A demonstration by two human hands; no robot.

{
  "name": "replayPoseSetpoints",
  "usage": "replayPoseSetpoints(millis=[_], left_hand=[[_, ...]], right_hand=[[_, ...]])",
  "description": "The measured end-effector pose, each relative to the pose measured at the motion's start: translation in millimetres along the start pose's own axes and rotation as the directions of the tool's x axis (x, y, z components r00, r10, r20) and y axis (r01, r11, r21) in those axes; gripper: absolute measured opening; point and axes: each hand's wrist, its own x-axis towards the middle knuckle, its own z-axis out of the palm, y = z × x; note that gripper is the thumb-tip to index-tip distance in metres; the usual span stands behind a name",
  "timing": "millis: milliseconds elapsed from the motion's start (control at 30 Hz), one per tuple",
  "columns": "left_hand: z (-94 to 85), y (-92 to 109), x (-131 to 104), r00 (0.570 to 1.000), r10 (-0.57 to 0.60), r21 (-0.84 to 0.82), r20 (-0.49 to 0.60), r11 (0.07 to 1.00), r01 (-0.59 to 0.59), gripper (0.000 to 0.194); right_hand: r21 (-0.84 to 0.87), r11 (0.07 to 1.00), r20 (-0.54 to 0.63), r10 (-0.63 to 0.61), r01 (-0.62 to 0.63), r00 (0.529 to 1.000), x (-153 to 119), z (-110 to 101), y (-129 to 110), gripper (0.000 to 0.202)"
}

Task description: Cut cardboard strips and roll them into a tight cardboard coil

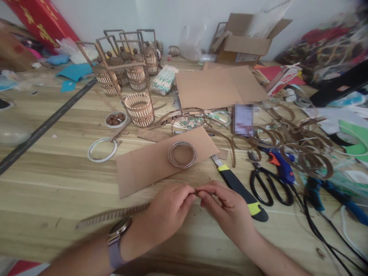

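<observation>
Left hand [169, 207] and right hand [228, 207] angled inward, fingertips nearly meeting; each closed in a thumb-and-finger pinch on a brown piece [196, 193], mostly hidden. Corrugated strip [99, 219] emerges from behind left hand: long axis roughly left-right, free end pointing left, slightly nearer the person. Cannot tell whether both are one strip. Cardboard ring [183, 165] lies beyond the fingertips.

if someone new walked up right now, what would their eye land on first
Likely the cluster of slatted containers with tall handles, standing at the back left. Next, perhaps, the hands at the near centre, pinching a small brown piece between them. The black-and-yellow cutter, lying right of centre, stands out too.
</observation>
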Motion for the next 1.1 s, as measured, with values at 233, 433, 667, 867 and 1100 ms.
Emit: replayPoseSetpoints(millis=[233, 433, 667, 867, 1100], left_hand=[[2.1, -2.9, -1.0, 1.000, -0.008, -0.026, -0.023, 1.000, 0.007, 0.014], [1.5, -3.5, -0.8, 1.000, -0.003, -0.003, -0.027, 1.000, 0.003, 0.016], [0.8, -1.7, 0.6, 0.999, -0.003, 0.019, -0.036, 1.000, 0.004, 0.016], [-0.1, -0.5, -0.6, 1.000, -0.004, 0.026, -0.030, 1.000, 0.005, 0.017], [0.4, -0.1, -1.4, 0.998, 0.061, 0.072, -0.029, 0.996, -0.059, 0.019]], right_hand=[[-0.052, 0.998, -0.003, -0.048, 0.048, 0.999, -1.3, -0.2, 1.0, 0.015], [0.014, 1.000, 0.044, 0.018, -0.018, 0.999, -1.6, -0.8, 4.5, 0.019], [0.045, 0.999, 0.011, 0.018, -0.018, 1.000, 0.7, -1.8, 2.8, 0.013], [0.055, 0.998, -0.010, 0.028, -0.027, 1.000, 1.3, -2.0, 1.3, 0.009], [0.068, 0.996, -0.012, 0.052, -0.051, 0.999, 2.2, -2.4, -0.2, 0.009]])
